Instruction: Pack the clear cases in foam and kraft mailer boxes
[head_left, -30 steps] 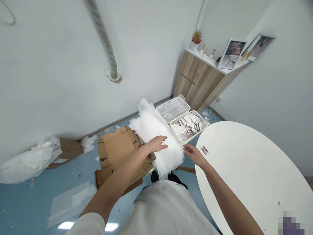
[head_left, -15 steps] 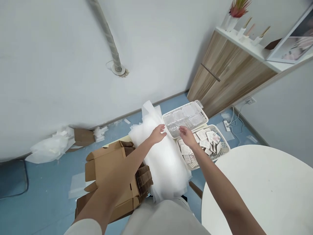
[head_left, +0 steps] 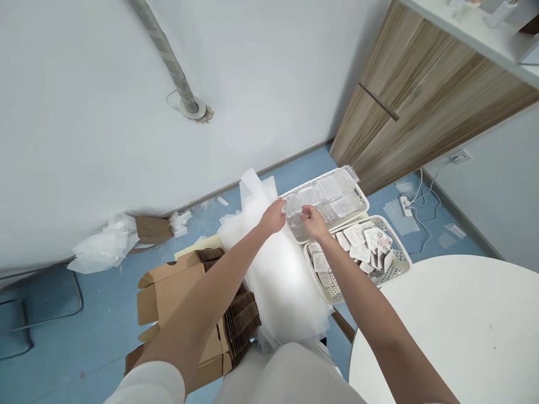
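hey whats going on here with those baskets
A person's hands are at a white basket of clear plastic packaging: left hand by its left end, right hand over the packaging. Whether either grips anything is unclear. A second basket holds small printed cards. White sheets lie alongside, with flattened cardboard boxes left of them.

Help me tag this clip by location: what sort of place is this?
Probably a packing room or storage corner: unfolded cardboard boxes, white translucent sheets and clear plastic packaging sit close together.
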Demonstrator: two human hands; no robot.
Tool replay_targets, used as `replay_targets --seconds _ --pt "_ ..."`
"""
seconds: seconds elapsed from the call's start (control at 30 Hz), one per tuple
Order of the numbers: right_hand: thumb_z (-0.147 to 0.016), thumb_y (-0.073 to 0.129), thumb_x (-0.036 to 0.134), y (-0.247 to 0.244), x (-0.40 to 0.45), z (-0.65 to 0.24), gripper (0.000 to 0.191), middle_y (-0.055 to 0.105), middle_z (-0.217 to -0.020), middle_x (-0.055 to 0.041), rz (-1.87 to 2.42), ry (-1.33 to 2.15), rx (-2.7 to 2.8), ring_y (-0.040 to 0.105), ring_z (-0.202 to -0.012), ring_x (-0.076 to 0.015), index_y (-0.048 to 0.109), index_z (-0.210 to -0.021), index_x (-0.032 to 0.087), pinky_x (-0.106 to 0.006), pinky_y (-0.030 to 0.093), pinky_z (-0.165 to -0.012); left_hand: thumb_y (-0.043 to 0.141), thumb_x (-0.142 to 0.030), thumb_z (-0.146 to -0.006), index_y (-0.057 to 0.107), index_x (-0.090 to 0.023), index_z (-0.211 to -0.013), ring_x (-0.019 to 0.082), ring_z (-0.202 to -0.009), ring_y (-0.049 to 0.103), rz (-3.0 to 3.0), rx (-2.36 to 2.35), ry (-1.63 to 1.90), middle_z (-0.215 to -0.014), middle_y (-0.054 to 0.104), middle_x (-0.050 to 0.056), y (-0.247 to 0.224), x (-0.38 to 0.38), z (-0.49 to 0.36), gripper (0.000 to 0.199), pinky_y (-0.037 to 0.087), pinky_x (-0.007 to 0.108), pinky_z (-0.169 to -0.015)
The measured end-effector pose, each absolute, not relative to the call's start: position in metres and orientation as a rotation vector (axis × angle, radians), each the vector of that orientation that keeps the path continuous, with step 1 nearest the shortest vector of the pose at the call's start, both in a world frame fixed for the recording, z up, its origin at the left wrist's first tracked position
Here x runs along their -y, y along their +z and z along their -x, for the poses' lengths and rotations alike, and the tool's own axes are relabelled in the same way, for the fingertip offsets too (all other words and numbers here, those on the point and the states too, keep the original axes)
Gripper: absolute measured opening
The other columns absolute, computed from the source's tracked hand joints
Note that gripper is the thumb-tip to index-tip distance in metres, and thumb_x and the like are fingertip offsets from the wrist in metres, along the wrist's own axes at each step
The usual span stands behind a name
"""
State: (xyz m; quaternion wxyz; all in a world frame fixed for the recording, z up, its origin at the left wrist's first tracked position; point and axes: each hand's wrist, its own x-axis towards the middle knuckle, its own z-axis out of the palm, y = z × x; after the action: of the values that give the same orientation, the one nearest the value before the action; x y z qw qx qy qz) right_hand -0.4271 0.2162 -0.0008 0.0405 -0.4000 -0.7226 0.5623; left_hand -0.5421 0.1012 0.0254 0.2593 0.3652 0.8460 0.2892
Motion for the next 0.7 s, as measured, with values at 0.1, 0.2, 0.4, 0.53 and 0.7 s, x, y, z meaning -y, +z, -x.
replay_targets --seconds 0.1,0.2,0.4,0.53,0.7 --pt "-0.072 0.052 0.028 -0.005 -0.217 0.430 0.035 0.058 -0.105 -0.0083 1.280 1.770 2.135 0.055 -0.095 -0.0176 0.051 -0.106 0.019 -0.032 0.042 -0.082 0.045 -0.009 -0.074 0.043 -0.013 -0.120 0.023 -0.124 0.033 -1.066 -2.277 0.669 -0.132 0.040 0.010 0.017 -0.105 0.548 0.046 0.027 0.038 -0.103" --pt "-0.070 0.053 0.029 -0.007 -0.218 0.432 0.034 0.059 -0.101 -0.0068 1.305 1.763 2.092 0.056 -0.092 -0.0170 0.051 -0.103 0.019 -0.031 0.042 -0.080 0.046 -0.010 -0.074 0.042 -0.013 -0.120 0.024 -0.122 0.036 -1.034 -2.265 0.670 -0.130 0.042 0.011 0.011 -0.106 0.552 0.047 0.029 0.038 -0.102" --pt "-0.068 0.055 0.038 -0.008 -0.214 0.439 0.041 0.058 -0.085 -0.0016 1.366 1.784 1.942 0.057 -0.066 -0.0122 0.048 -0.104 0.019 -0.027 0.045 -0.065 0.047 -0.012 -0.073 0.039 -0.018 -0.123 0.019 -0.101 0.052 -0.785 -2.200 0.861 -0.126 0.043 0.009 0.008 -0.106 0.551 0.051 0.041 0.034 -0.091" --pt "-0.064 0.059 0.039 -0.010 -0.212 0.442 0.040 0.058 -0.078 -0.0009 1.331 1.782 1.975 0.056 -0.068 -0.0130 0.053 -0.097 0.018 -0.027 0.044 -0.065 0.047 -0.013 -0.075 0.037 -0.019 -0.125 0.012 -0.078 0.056 -0.681 -2.105 0.939 -0.122 0.046 0.008 0.011 -0.105 0.545 0.052 0.045 0.032 -0.081" --pt "-0.065 0.057 0.039 -0.007 -0.216 0.433 0.033 0.058 -0.084 -0.0025 1.260 1.726 1.913 0.053 -0.075 -0.0137 0.057 -0.090 0.017 -0.027 0.043 -0.068 0.051 -0.017 -0.075 0.039 -0.019 -0.122 0.011 -0.078 0.055 -0.674 -2.213 0.994 -0.125 0.042 0.009 0.024 -0.096 0.537 0.049 0.044 0.030 -0.082"
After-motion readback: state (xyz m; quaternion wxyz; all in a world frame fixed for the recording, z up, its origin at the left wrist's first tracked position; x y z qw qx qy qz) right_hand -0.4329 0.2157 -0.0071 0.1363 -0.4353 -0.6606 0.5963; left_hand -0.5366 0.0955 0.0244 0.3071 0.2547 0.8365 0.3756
